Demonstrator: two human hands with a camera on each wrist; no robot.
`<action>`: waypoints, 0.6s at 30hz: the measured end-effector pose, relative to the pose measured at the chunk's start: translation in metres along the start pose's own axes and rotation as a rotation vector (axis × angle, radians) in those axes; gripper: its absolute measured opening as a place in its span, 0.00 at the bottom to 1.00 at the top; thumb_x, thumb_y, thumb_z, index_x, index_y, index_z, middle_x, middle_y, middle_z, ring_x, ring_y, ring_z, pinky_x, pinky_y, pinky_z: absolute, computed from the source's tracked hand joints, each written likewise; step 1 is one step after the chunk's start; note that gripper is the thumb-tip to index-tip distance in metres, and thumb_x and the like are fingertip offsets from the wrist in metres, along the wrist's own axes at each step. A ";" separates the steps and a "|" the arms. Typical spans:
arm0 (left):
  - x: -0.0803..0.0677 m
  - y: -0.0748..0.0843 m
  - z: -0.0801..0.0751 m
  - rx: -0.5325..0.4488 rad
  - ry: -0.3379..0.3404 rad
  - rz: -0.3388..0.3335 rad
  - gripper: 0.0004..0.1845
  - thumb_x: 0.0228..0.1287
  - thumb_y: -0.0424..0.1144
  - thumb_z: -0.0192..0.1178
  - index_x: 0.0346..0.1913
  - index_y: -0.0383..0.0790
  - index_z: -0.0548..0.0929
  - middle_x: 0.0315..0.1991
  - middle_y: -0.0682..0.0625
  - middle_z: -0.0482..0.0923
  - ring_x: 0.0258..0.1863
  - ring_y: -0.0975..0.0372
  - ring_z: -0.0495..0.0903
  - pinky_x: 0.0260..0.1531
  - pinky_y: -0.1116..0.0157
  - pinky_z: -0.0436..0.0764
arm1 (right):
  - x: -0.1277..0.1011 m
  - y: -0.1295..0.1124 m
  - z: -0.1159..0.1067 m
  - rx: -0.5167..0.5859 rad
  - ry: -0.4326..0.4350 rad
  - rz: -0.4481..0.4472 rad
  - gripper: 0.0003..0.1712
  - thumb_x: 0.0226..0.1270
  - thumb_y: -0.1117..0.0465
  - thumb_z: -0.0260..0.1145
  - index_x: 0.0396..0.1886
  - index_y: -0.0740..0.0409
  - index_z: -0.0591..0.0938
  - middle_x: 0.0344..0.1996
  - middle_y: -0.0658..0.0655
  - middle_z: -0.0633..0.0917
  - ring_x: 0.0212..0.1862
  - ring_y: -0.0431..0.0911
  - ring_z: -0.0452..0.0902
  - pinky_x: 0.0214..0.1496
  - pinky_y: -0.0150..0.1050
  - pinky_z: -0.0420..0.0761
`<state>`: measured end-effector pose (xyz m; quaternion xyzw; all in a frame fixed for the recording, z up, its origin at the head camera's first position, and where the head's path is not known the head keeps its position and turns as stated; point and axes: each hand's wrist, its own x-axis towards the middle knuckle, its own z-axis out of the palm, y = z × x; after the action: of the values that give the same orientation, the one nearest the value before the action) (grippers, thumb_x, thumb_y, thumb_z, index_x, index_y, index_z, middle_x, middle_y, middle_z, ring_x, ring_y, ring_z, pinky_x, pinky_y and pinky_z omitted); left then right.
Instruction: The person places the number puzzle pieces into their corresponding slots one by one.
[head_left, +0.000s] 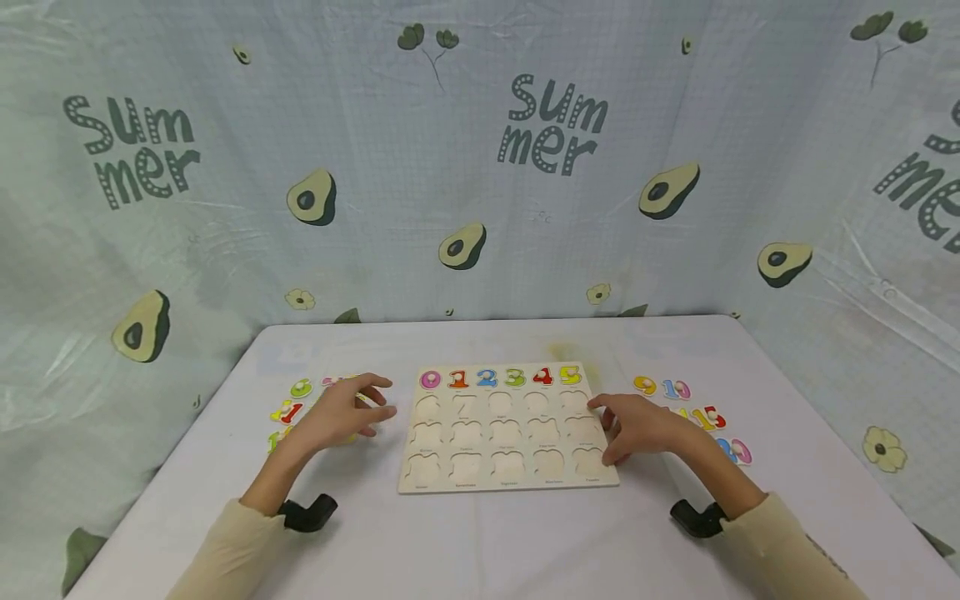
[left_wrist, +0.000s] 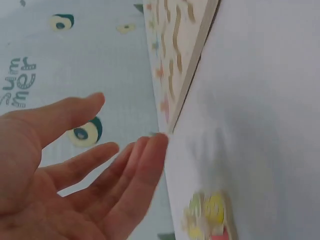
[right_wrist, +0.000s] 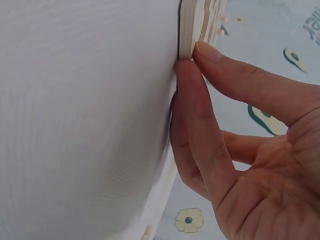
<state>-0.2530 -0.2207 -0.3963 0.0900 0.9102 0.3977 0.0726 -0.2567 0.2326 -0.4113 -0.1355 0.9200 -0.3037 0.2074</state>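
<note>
A wooden number puzzle board [head_left: 506, 479] lies flat in the middle of the white table [head_left: 487, 542]. Its top row holds the coloured pieces 0 to 5 [head_left: 498, 377]; the rows below show bare cut-outs. My left hand [head_left: 375, 400] hovers with relaxed, spread fingers over loose number pieces left of the board and holds nothing; in the left wrist view the left hand [left_wrist: 125, 125] has an empty palm. My right hand [head_left: 603, 429] rests at the board's right edge. In the right wrist view the right hand [right_wrist: 192, 59] has its straight fingers and thumb tip against the board's edge [right_wrist: 187, 25].
Loose pieces lie left of the board, among them a green 6 [head_left: 301, 388] and an 11 [head_left: 287, 412]. More lie to its right: a 9 [head_left: 645, 384], a 10 [head_left: 677, 389], a 15 [head_left: 708, 418]. An avocado-print cloth [head_left: 480, 167] walls in the table.
</note>
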 end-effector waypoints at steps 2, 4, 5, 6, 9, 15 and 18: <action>-0.002 -0.004 -0.008 0.045 0.085 0.020 0.26 0.68 0.40 0.68 0.65 0.31 0.77 0.48 0.38 0.82 0.36 0.55 0.88 0.34 0.59 0.88 | 0.001 0.001 0.000 -0.001 0.002 0.004 0.46 0.51 0.67 0.81 0.71 0.66 0.71 0.47 0.60 0.80 0.34 0.45 0.81 0.39 0.38 0.85; -0.005 -0.011 -0.016 0.130 0.194 0.044 0.24 0.68 0.41 0.68 0.62 0.32 0.80 0.44 0.40 0.85 0.36 0.54 0.88 0.33 0.61 0.86 | 0.001 0.003 0.000 0.000 0.000 0.002 0.47 0.51 0.67 0.81 0.71 0.67 0.70 0.47 0.60 0.80 0.34 0.45 0.80 0.38 0.38 0.85; -0.006 -0.015 -0.020 0.171 0.253 0.058 0.23 0.67 0.41 0.69 0.60 0.31 0.81 0.42 0.40 0.85 0.37 0.54 0.87 0.34 0.62 0.85 | 0.001 0.004 0.000 0.003 0.000 0.004 0.48 0.51 0.67 0.81 0.72 0.67 0.70 0.47 0.60 0.80 0.34 0.45 0.80 0.38 0.38 0.85; -0.008 -0.019 -0.024 0.215 0.313 0.068 0.22 0.67 0.42 0.69 0.58 0.32 0.82 0.40 0.41 0.86 0.37 0.53 0.87 0.34 0.64 0.83 | 0.002 0.005 0.001 0.005 -0.003 0.003 0.48 0.51 0.67 0.81 0.72 0.68 0.70 0.47 0.59 0.80 0.35 0.45 0.80 0.38 0.38 0.85; -0.011 -0.031 -0.037 0.285 0.460 0.082 0.20 0.66 0.44 0.70 0.53 0.32 0.85 0.36 0.42 0.86 0.36 0.52 0.85 0.34 0.65 0.77 | 0.002 0.006 0.002 0.011 -0.009 -0.005 0.48 0.50 0.67 0.81 0.72 0.69 0.69 0.46 0.59 0.79 0.35 0.45 0.79 0.38 0.38 0.84; -0.011 -0.053 -0.065 0.317 0.487 0.048 0.21 0.66 0.43 0.70 0.53 0.29 0.84 0.35 0.39 0.86 0.36 0.51 0.82 0.32 0.66 0.75 | 0.002 0.007 0.002 -0.001 -0.001 -0.014 0.48 0.51 0.67 0.81 0.72 0.69 0.70 0.45 0.58 0.79 0.35 0.45 0.79 0.38 0.38 0.84; -0.008 -0.062 -0.076 0.351 0.447 0.000 0.23 0.66 0.41 0.70 0.55 0.26 0.82 0.37 0.36 0.85 0.36 0.49 0.81 0.32 0.65 0.74 | 0.002 0.006 0.002 0.002 -0.003 -0.011 0.48 0.51 0.67 0.81 0.72 0.68 0.69 0.46 0.58 0.79 0.34 0.45 0.79 0.39 0.38 0.83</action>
<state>-0.2676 -0.3178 -0.3903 0.0112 0.9585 0.2442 -0.1467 -0.2588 0.2354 -0.4167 -0.1409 0.9187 -0.3053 0.2072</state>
